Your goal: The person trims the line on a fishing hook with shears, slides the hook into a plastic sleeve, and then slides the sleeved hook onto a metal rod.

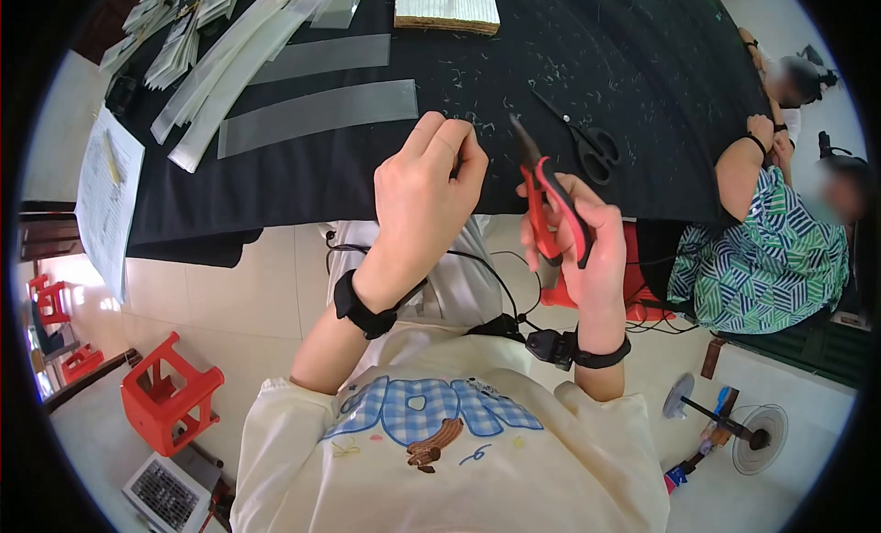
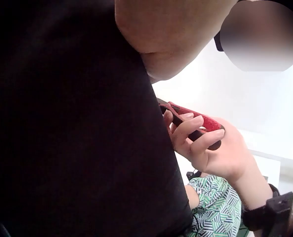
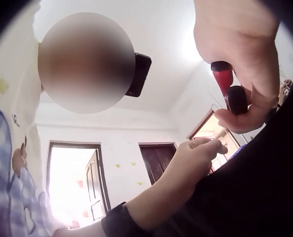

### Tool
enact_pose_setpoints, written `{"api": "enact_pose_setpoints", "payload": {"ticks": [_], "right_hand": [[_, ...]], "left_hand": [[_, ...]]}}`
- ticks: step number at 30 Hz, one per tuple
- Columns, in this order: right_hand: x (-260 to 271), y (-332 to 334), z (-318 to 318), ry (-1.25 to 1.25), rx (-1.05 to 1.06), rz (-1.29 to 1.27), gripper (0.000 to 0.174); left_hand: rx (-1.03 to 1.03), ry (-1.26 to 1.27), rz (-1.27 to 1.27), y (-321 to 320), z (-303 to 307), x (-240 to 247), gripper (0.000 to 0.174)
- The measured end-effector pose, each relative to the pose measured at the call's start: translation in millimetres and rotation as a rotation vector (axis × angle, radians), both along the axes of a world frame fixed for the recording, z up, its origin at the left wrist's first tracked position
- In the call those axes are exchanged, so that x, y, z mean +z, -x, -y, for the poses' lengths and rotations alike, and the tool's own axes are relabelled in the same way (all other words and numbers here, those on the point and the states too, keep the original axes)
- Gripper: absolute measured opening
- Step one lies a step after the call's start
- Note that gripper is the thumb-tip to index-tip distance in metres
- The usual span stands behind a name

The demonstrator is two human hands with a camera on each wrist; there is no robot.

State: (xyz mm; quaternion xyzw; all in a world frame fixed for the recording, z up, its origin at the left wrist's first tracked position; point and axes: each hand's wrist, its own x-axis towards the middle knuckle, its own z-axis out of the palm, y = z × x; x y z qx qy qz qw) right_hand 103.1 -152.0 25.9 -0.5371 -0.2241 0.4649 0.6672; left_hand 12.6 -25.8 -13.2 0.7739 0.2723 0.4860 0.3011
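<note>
- Right hand point(image 1: 587, 248) has its fingers curled round the red-and-black handles of the pliers point(image 1: 549, 193). It holds them over the table's near edge, with the nose pointing away from the person.
- Left hand point(image 1: 427, 193) sits just beside the pliers' nose, at the edge of the black cloth point(image 1: 303, 179). Its fingertips are bunched together, but the knuckles hide them, so it cannot be told whether they pinch anything.
- The dark cloth fills most of the left wrist view, leaving only the right hand's fingers on the handles.
- The print on the paper sheet point(image 1: 108, 198), far out past the left hand, is too small to read.
- Clear plastic strips point(image 1: 317, 115) lie beyond the left hand, and black scissors point(image 1: 592, 147) lie near, beyond the right hand.
- A second person in a green patterned top point(image 1: 762, 258) sits out to the right hand's side, partly cut off.
</note>
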Motion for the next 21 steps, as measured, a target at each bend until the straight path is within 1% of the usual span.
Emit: {"api": "enact_pose_setpoints", "payload": {"ticks": [1, 2, 5, 9, 11, 12, 14, 15, 17, 21], "right_hand": [[0.5, 3.0, -0.2, 0.03, 0.004, 0.052, 0.041], [-0.6, 4.9, -0.1, 0.032, 0.004, 0.05, 0.041], [-8.8, 4.6, 1.5, 0.04, 0.118, 0.054, 0.041], [-11.4, 10.0, 1.2, -0.008, 0.066, 0.012, 0.043], [-10.1, 12.9, 1.2, -0.054, -0.039, -0.161, 0.036], [-12.8, 11.3, 2.7, -0.053, -0.04, -0.16, 0.036], [-21.0, 7.2, 6.9, -0.191, 0.034, -0.311, 0.026], [-19.9, 7.5, 6.5, -0.19, 0.033, -0.311, 0.026], [-16.5, 7.5, 5.8, -0.151, 0.039, -0.366, 0.018], [-17.4, 8.8, 6.3, -0.113, 0.067, -0.332, 0.018]], "left_hand": [[0.0, 0.001, -0.002, -0.1, -0.1, 0.3, 0.009], [0.006, -0.007, -0.004, -0.1, 0.0, 0.4, 0.009], [0.004, -0.004, -0.009, 0.8, 0.2, 0.4, 0.009], [-0.002, 0.029, 0.007, 0.5, 0.3, -0.6, 0.009], [0.002, 0.042, 0.001, 0.5, 0.2, -0.2, 0.008], [0.005, 0.054, -0.005, 0.3, 0.1, 0.2, 0.008], [0.006, 0.059, -0.018, 0.1, -0.1, 0.9, 0.007], [0.009, 0.064, -0.03, 0.3, -0.2, 1.1, 0.006], [0.01, 0.071, -0.033, -0.1, 0.1, 1.3, 0.006], [0.015, 0.064, -0.037, -0.2, 0.0, 1.7, 0.005]]}}
